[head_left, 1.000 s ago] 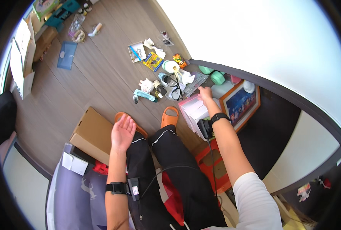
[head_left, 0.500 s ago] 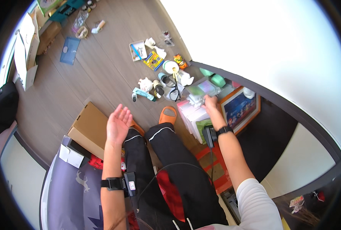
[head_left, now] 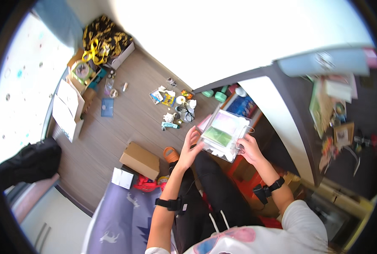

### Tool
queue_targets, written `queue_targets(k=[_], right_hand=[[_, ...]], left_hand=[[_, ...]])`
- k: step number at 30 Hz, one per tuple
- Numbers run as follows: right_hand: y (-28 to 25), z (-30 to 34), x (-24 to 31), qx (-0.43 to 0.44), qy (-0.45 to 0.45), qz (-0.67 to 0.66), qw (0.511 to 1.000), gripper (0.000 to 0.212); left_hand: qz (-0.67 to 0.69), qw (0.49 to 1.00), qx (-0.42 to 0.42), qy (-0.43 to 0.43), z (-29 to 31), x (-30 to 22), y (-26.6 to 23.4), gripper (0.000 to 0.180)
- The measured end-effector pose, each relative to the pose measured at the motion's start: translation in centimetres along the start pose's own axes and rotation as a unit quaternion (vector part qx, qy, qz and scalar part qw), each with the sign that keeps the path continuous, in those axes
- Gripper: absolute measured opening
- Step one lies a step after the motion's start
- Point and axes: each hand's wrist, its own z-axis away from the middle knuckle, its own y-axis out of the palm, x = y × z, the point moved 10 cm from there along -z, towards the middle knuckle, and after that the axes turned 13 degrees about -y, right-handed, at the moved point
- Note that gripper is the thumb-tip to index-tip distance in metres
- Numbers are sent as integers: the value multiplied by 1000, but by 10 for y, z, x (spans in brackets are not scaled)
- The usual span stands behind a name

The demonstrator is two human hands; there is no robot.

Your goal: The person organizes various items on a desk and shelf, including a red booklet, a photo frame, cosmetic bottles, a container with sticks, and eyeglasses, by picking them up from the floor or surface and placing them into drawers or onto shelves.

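Observation:
A loose-leaf binder (head_left: pixel 220 132) with a clear cover, pale pink and green sheets and rings at its right side is raised over my knees. My right hand (head_left: pixel 249 149) is closed on its lower right edge. At the binder's left edge is my left hand (head_left: pixel 189 148), thumb and fingers apart, slightly smeared by motion; whether it touches the binder is hard to tell. Behind the binder, a pink edge (head_left: pixel 203 122) shows, mostly hidden. Orange slippers (head_left: pixel 170 154) are on my feet, only one clearly seen.
On the floor ahead lie a white plush toy (head_left: pixel 168 117), glasses (head_left: pixel 189 113), a yellow pack (head_left: pixel 168 100) and a white tray (head_left: pixel 156 96). A cardboard box (head_left: pixel 139 161) stands left of my legs. Green dumbbells (head_left: pixel 220 95) and a framed picture (head_left: pixel 242 106) sit in the low opening at right.
My right hand has lifted the binder from the stack on the floor and brought it over my knees. My left hand has moved in to its left edge. The view has tilted up.

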Motion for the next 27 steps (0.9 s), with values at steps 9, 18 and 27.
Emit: queue_targets(k=[9, 18, 27], right_hand=[[21, 201, 129, 100, -62, -90, 989, 37], [-134, 347, 242, -214, -516, 130, 819, 26], [-241, 404, 219, -236, -469, 57, 849, 26]], left_hand=[[-61, 993, 97, 6, 121, -92, 134, 52], [-13, 907, 354, -226, 179, -97, 296, 44], [-67, 824, 396, -401, 182, -5, 404, 44]])
